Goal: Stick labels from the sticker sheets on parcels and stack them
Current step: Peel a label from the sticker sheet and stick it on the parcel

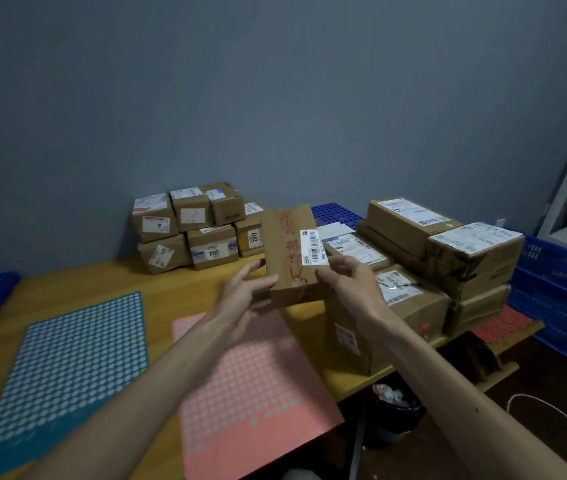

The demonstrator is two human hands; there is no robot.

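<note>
A brown parcel (289, 254) is held upright above the surface (185, 296), gripped at its lower edges by the left hand (247, 289) and the right hand (351, 282). A label from the pink sticker sheet (251, 386) is probably needed next, so one hand must be freed.

The one wide-angle camera sits on the person's head and looks forward and down across the yellow table (185, 289) toward the grey wall (275, 98), close enough that the held parcel (289, 258) stands near the middle of the view.
</note>
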